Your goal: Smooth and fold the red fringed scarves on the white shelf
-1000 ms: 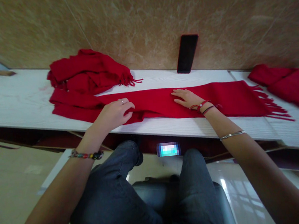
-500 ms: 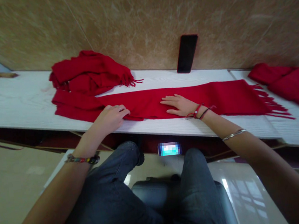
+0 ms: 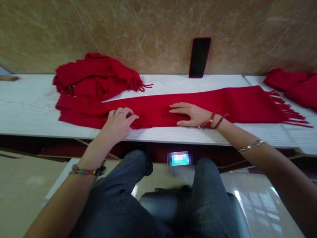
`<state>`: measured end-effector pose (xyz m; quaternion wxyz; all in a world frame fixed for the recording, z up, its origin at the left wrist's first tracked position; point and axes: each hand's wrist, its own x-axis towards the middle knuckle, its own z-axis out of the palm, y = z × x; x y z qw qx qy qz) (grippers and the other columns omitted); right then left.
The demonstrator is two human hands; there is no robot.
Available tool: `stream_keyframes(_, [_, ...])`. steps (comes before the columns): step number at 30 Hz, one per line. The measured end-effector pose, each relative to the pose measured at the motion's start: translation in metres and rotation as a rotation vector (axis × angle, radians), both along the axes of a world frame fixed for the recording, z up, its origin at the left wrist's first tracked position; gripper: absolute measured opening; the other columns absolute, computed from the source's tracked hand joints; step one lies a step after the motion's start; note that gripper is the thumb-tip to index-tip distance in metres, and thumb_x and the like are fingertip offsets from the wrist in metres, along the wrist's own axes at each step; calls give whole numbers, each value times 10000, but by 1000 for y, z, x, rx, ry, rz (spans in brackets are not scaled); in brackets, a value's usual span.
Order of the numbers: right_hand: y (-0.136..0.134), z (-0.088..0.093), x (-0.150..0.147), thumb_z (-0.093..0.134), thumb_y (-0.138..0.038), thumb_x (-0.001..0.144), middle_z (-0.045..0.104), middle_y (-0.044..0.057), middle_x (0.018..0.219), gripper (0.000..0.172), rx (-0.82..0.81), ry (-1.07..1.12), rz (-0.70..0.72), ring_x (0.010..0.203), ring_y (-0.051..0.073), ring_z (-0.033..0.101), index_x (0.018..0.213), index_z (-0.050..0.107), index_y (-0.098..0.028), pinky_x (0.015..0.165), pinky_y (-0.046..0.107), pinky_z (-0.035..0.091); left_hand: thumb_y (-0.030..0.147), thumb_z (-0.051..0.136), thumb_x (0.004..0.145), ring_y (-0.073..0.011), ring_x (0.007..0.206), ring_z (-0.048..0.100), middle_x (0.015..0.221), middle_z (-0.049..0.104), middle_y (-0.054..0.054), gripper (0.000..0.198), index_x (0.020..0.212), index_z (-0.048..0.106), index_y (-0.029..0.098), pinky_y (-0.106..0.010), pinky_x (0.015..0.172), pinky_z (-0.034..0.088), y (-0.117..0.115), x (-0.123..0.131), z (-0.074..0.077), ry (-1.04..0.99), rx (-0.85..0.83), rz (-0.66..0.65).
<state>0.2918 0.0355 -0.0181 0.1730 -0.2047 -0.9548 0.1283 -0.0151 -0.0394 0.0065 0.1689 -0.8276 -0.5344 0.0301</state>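
Observation:
A long red scarf lies lengthwise along the white table, its fringe spread at the right end and its left end bunched. My left hand rests over the scarf's near edge, fingers bent and the thumb apart from them. Further right, my right hand hovers on or just above the cloth, fingers stretched and thumb spread. I cannot tell how firmly either hand touches the fabric. Behind the bunched left end sits a crumpled heap of red scarf with a fringe.
A dark phone leans upright against the brown marbled wall. More folded red cloth lies at the right of the white table. Below the table's front edge are my knees and a lit, blurred-out screen.
My left hand has loosened, its fingers lifting away from the scarf's near edge. My right hand has risen slightly from lying flat, with fingers more arched. The scarf looks slightly smoother between them.

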Motion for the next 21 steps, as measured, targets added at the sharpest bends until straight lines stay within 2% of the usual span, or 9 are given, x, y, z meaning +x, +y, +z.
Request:
stream_keyframes(2, [-7,2,-6,547,-445,859,507,120,1392,506,-4,10,63,1282,238,463,1296,555,-192,1062,474,380,117,449,796,-267,1123,531,1190,600,-98,401,1135,637,220,-424,932,404,0,4,-2,-21,-48,-125])
stream_keyframes(4, [-11,2,-10,546,-412,860,564,127,1329,465,2,-1,103,1235,228,510,1254,590,-168,1048,450,404,121,414,839,-225,1085,562,1179,617,-86,406,1181,613,213,-379,942,423,2,8,-3,-33,-116,-205])
stream_keyframes(7, [-10,-1,-12,536,-357,856,628,143,1235,414,27,-13,116,1167,223,564,1184,632,-122,1022,427,437,70,366,848,-198,1011,604,1122,646,-88,432,1189,606,185,-320,862,479,6,12,-6,-30,-138,-165])
stream_keyframes(10, [-7,-3,-11,517,-239,825,649,124,1208,383,40,-20,112,1146,210,581,1171,637,-127,1005,417,456,17,348,824,-217,995,611,1089,653,-108,454,1152,626,161,-331,835,493,9,13,-6,-9,-81,-106])
stream_keyframes(14, [-5,-3,-9,454,-46,696,650,93,1220,517,32,-35,109,1163,188,571,1168,643,-141,1017,390,449,-4,351,808,-221,977,612,1084,646,-109,463,1132,637,164,-343,848,483,8,14,-4,13,-63,-80])
stream_keyframes(16, [-6,-2,-10,440,-29,674,645,104,1227,544,27,-28,102,1165,190,570,1169,643,-125,1020,385,446,16,368,814,-217,979,611,1096,640,-101,448,1143,631,170,-333,845,480,5,20,-1,20,-84,-73])
stream_keyframes(21, [-9,1,-10,495,-135,761,643,106,1229,467,1,-16,91,1133,205,588,1211,618,-144,1002,409,454,106,406,859,-217,1019,604,1129,627,-91,377,1164,612,187,-337,859,479,1,41,3,14,-105,-115])
